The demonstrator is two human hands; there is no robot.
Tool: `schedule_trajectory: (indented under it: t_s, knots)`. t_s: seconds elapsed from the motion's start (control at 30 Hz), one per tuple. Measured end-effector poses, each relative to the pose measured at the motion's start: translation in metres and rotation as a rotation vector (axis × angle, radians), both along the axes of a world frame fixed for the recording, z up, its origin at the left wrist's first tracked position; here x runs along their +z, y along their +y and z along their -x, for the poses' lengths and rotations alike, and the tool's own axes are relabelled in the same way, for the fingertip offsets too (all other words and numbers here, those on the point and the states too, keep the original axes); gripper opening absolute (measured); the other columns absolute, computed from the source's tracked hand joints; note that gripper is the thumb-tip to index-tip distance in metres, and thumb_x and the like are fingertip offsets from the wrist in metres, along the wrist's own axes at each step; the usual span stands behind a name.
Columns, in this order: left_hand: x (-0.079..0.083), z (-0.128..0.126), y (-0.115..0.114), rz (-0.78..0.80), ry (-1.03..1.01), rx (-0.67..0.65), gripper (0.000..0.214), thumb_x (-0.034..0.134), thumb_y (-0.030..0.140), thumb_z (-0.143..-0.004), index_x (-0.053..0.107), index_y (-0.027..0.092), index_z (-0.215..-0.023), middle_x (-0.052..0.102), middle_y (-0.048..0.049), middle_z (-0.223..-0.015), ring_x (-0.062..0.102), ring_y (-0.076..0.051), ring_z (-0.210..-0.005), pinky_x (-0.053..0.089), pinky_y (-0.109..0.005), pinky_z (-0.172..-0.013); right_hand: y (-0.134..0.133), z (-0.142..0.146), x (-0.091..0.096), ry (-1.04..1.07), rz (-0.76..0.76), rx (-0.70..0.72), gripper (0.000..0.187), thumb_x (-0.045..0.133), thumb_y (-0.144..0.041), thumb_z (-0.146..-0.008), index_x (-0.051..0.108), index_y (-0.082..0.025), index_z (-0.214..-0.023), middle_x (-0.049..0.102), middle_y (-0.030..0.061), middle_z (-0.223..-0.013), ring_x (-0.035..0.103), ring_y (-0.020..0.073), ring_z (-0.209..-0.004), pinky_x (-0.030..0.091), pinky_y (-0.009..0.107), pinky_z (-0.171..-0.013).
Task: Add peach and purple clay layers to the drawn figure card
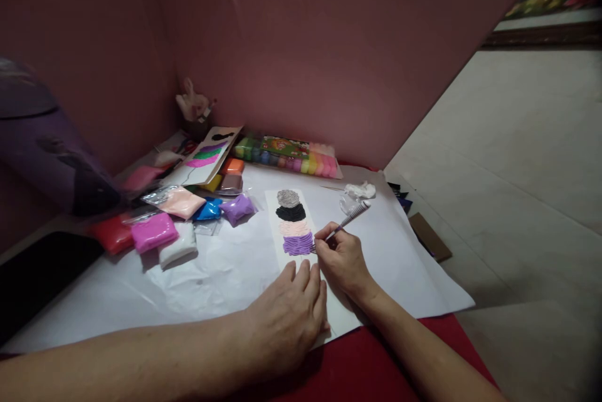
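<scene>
A long white card (339, 306) lies on the white sheet, with a column of textured clay patches on it. From the top these are a grey patch (288, 198), a black patch (290, 212), a pale pink patch (294, 227) and a purple patch (298, 244) with wavy ridges. My right hand (342, 259) pinches a slim clay tool (356, 214) with a ridged, light handle; its tip is at the purple patch's right edge. My left hand (294, 311) rests on the card below that patch, fingers laid down and holding nothing.
Several clay packets, including a magenta packet (154, 231) and a purple packet (237, 207), lie left. Behind are another card (207, 160) and a clay set (286, 154). White clay (360, 190) sits on the right. A dark flat object (47, 276) lies at the left edge.
</scene>
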State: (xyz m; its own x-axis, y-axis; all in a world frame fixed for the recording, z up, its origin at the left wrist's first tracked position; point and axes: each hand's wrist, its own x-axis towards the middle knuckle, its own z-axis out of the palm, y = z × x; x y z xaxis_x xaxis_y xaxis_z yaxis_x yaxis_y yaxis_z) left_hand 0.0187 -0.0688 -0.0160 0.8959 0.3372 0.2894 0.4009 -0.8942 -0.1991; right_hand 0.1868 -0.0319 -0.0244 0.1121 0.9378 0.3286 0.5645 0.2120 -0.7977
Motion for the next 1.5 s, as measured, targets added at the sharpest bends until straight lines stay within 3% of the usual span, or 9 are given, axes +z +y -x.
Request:
schedule_trajectory:
  t_s: [0.5,0.67,0.97,1.5]
  knots:
    - [0.0017,0.0005,-0.0003,0.012,0.011,0.003,0.050,0.033,0.035,-0.100,0.056,-0.001,-0.126,0.059,-0.0263,-0.129,0.057,-0.038,-0.116,0.042,-0.049,-0.093,-0.0015,-0.0018,0.0015,-0.032,-0.032,-0.077,0.006,0.053,-0.019,-0.074,0.054,-0.021,-0.069,0.055,-0.0035,-0.057,0.049,0.0129,-0.051,0.040,0.024,-0.053]
    - [0.0024,-0.0001,-0.0004,0.024,0.027,0.008,0.050,0.033,0.034,-0.099,0.055,-0.001,-0.128,0.058,-0.0261,-0.131,0.057,-0.038,-0.117,0.042,-0.050,-0.094,-0.0032,-0.0037,-0.0015,0.087,-0.005,-0.020,0.005,0.056,-0.020,-0.076,0.055,-0.020,-0.071,0.053,-0.0051,-0.055,0.046,0.0111,-0.049,0.039,0.023,-0.050]
    - [0.0003,0.0006,0.0001,0.010,0.020,0.005,0.053,0.031,0.034,-0.100,0.053,-0.003,-0.131,0.058,-0.0277,-0.130,0.056,-0.039,-0.118,0.042,-0.050,-0.095,-0.0056,0.0001,0.0034,0.095,0.022,0.081,0.007,0.056,-0.020,-0.077,0.057,-0.018,-0.071,0.052,-0.0048,-0.056,0.044,0.0098,-0.049,0.038,0.021,-0.049]
    - [-0.0017,0.0002,-0.0002,-0.002,0.010,0.003,0.053,0.032,0.035,-0.099,0.054,-0.002,-0.130,0.059,-0.0268,-0.128,0.058,-0.039,-0.117,0.043,-0.050,-0.094,-0.0039,0.0017,0.0014,0.049,0.018,0.077,0.008,0.055,-0.019,-0.079,0.058,-0.019,-0.071,0.056,-0.0043,-0.059,0.047,0.0102,-0.051,0.040,0.022,-0.051]
